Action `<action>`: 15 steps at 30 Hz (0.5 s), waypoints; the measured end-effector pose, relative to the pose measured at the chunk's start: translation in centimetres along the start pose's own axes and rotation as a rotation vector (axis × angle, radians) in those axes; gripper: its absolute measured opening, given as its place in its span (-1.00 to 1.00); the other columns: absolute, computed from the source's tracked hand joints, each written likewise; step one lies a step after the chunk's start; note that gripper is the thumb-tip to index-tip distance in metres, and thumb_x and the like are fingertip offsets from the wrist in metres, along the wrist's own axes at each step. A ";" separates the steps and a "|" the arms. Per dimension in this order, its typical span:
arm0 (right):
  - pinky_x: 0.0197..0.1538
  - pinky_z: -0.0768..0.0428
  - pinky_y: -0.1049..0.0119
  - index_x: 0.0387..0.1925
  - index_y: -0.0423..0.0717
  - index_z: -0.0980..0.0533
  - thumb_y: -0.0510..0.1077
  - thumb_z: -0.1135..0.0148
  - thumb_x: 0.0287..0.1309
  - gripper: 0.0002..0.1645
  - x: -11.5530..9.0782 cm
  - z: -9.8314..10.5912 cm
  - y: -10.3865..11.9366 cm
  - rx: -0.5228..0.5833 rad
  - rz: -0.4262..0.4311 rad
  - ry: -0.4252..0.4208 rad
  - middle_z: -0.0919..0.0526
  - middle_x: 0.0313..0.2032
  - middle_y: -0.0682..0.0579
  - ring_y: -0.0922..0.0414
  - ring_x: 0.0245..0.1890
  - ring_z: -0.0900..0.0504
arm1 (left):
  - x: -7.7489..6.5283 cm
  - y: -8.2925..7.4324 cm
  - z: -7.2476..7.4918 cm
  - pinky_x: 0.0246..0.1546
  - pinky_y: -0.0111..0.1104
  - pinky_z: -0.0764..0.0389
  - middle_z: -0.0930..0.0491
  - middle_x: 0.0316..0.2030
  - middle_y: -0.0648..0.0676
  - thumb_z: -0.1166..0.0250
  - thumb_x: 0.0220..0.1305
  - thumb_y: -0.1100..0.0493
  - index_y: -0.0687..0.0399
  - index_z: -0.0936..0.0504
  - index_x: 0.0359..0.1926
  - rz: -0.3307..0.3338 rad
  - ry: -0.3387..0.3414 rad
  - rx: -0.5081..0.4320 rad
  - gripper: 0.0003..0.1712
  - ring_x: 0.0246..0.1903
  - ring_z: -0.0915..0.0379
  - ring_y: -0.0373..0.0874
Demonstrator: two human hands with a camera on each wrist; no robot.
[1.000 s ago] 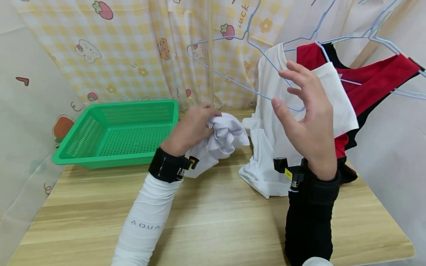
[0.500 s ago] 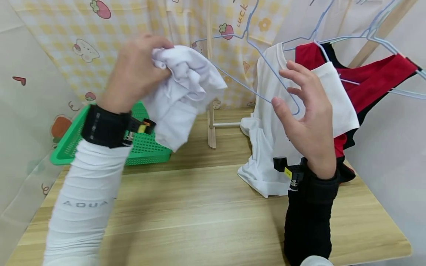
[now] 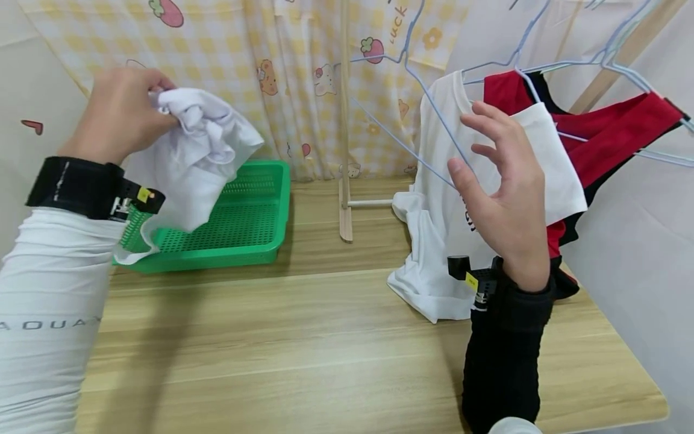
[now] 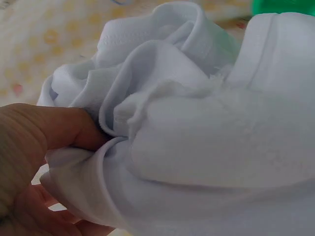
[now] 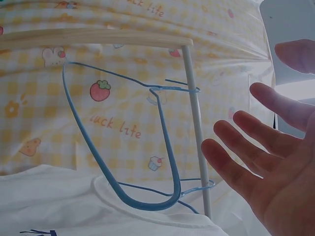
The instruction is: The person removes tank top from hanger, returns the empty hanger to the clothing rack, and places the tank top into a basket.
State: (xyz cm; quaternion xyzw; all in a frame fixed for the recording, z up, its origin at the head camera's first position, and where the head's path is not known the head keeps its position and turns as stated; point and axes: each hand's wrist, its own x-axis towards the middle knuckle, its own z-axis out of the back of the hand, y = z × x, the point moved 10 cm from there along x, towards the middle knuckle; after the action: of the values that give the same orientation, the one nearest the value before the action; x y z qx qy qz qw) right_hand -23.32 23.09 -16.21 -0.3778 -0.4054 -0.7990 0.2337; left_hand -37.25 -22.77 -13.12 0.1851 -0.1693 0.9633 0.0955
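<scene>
White garment (image 3: 197,158), pinched by left hand (image 3: 120,111), partly hides basket (image 3: 228,258); right hand (image 3: 504,191): fingers spread.

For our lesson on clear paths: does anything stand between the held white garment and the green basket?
Nothing visible does. The left-hand grip holds the bunched white garment, which overlaps the green plastic basket in the head view; whether they touch is unclear.
</scene>
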 end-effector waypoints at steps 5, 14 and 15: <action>0.37 -0.58 0.42 0.44 -0.27 -0.50 -0.13 -0.27 0.46 -0.39 0.0 0.0 -0.1 -0.004 0.002 0.008 -0.47 0.53 -0.02 0.08 0.52 -0.43 | -0.3 5.3 -3.6 -0.39 -0.26 -0.38 -0.57 -0.01 0.65 -0.39 0.28 0.38 0.62 -0.56 0.12 0.028 0.160 0.061 -0.54 -0.12 -0.47 0.44; 0.36 -0.58 0.42 0.43 -0.23 -0.53 -0.12 -0.28 0.44 -0.39 -0.1 0.1 -0.5 0.014 -0.031 -0.006 -0.49 0.52 0.04 0.11 0.51 -0.43 | -3.7 14.4 -9.2 -0.17 0.21 -0.53 -0.51 -0.05 0.66 -0.33 0.34 0.36 0.69 -0.48 0.14 0.154 0.436 0.106 -0.52 -0.14 -0.42 0.47; 0.36 -0.58 0.42 0.44 -0.23 -0.52 -0.12 -0.28 0.44 -0.39 -0.1 0.1 -0.5 0.011 -0.029 -0.004 -0.49 0.52 0.04 0.11 0.51 -0.43 | -4.2 15.3 -9.9 -0.09 0.29 -0.51 -0.49 -0.01 0.69 -0.33 0.35 0.33 0.70 -0.45 0.18 0.182 0.486 0.113 -0.47 -0.10 -0.42 0.51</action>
State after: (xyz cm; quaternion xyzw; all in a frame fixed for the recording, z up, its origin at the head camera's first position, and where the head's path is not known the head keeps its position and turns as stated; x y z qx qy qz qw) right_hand -23.51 23.47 -16.50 -0.3723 -0.4157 -0.7992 0.2232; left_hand -40.36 -33.88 -27.88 -0.0627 -0.1034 0.9920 0.0358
